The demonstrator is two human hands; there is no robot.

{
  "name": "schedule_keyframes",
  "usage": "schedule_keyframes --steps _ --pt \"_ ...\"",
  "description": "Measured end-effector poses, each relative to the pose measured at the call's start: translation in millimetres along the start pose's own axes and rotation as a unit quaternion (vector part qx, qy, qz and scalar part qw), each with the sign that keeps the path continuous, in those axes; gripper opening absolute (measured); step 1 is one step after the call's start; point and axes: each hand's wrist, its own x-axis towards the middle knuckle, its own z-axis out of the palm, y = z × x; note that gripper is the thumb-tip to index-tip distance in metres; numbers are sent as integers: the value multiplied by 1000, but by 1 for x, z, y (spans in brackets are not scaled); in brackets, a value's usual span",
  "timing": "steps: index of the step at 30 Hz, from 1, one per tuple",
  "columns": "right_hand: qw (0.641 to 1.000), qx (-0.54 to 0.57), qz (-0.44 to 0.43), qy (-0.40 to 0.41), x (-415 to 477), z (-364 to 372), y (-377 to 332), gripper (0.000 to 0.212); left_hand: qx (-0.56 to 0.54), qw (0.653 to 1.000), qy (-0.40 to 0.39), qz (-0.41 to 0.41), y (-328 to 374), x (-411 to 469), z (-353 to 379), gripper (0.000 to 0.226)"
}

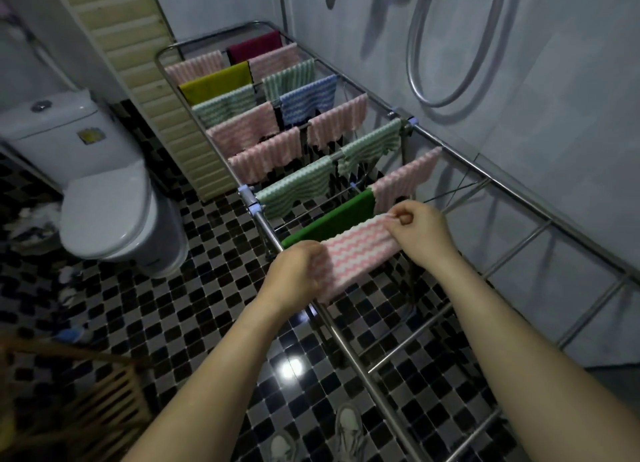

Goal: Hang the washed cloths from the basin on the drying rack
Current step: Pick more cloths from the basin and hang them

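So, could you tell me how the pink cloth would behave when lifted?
Probably floppy: the cloth drapes over the rack and hangs down. Likely light: the right hand holds its corner by a pinch.

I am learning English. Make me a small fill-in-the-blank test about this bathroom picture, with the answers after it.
1. The left hand and the right hand hold a zigzag cloth that is white and ____.
2. The plain cloth just behind it on the drying rack is ____.
3. The toilet stands to the ____ of the rack.
Answers: pink; green; left.
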Motion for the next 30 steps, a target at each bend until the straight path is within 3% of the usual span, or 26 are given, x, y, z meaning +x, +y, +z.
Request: schedule_keyframes --steps 3,9,12,15,18,24,30 --pt "1000 -12 -5 -1 4 9 -2 20 62 997 26 35 -11 5 12 15" --pt "999 -13 17 -38 7 14 -3 40 202 977 36 50 -17 17 20 40" --pt "996 -83 -12 -29 3 11 -1 46 262 964 34 42 -18 15 20 33" --pt "993 -111 17 49 -6 2 9 32 199 976 80 33 -15 2 15 22" --pt "992 -73 89 50 -20 0 22 20 92 995 35 12 -9 -16 15 16" --pt "987 84 136 23 -27 12 34 16 98 995 20 15 -11 -26 25 13" --pt "985 74 149 48 -24 16 36 13 84 996 38 17 -10 -27 28 22"
